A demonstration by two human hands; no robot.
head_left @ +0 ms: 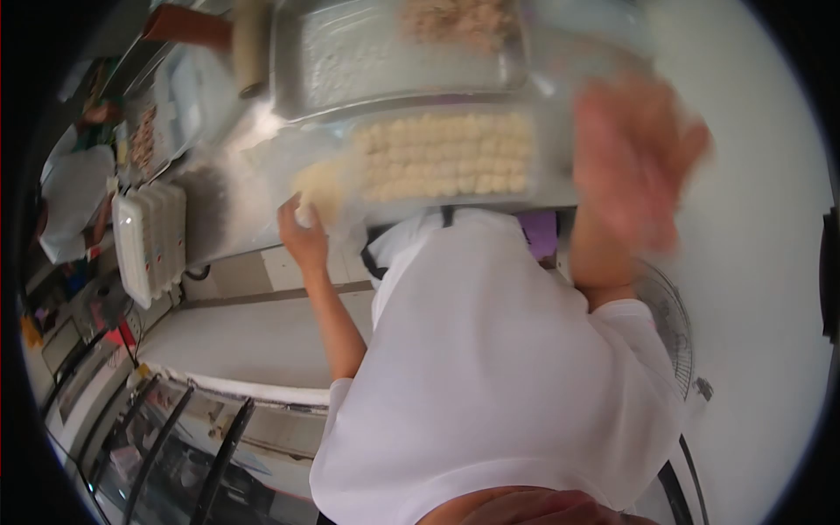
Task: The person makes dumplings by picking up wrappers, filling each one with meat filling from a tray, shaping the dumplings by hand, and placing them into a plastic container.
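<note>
At the counter's near edge, my left hand (304, 238) has its fingers curled around a small pale ball (304, 213). It rests by a heap of pale yellow crumbs (325, 185) on a clear plastic sheet. Right of the crumbs, several rows of pale, roundish dough-like balls (446, 156) fill a clear tray. My right hand (634, 162) is raised to the right of the tray, close to the camera. Motion smears its fingers, so I cannot make out whether they hold anything.
Behind the rows stands a large metal tray (293, 66) with a pinkish-brown chopped filling (459, 22). A rolling pin (251, 52) lies to its left. White foam trays (150, 241) stand on edge at the counter's left end. A fan (669, 324) is beside my right arm.
</note>
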